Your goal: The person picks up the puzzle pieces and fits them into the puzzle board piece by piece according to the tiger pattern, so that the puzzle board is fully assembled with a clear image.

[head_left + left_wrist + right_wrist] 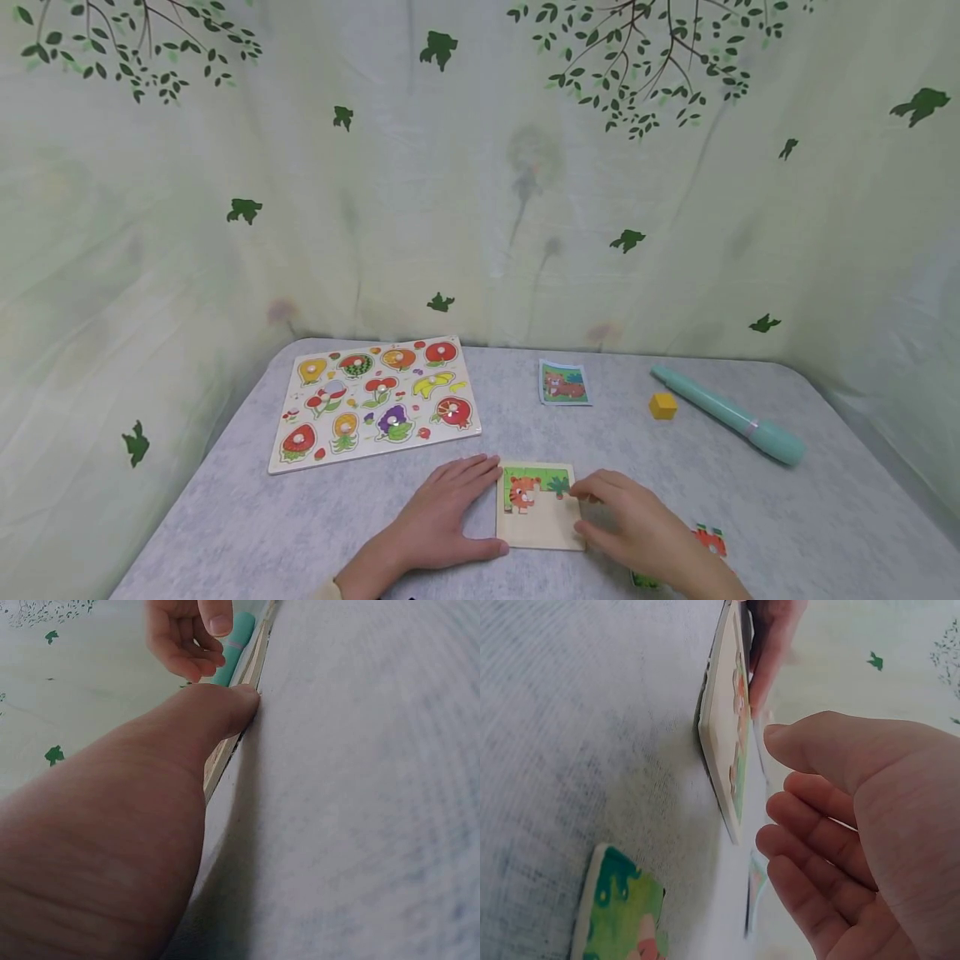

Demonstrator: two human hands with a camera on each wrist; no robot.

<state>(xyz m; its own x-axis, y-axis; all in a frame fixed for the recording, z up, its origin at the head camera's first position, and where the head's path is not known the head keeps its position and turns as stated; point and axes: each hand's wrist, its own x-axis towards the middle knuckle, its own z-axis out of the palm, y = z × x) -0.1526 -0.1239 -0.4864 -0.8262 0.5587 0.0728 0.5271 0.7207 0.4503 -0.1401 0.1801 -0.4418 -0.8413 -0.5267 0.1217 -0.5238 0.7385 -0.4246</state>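
Wooden, square, low-rimmed puzzle board [543, 532]

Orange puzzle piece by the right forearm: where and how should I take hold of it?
I'd pinch the orange puzzle piece by its far and near edges, coming down from above and its right. It looks thin and flat on the table, so only edges offer purchase, and the right forearm crowds its left side.
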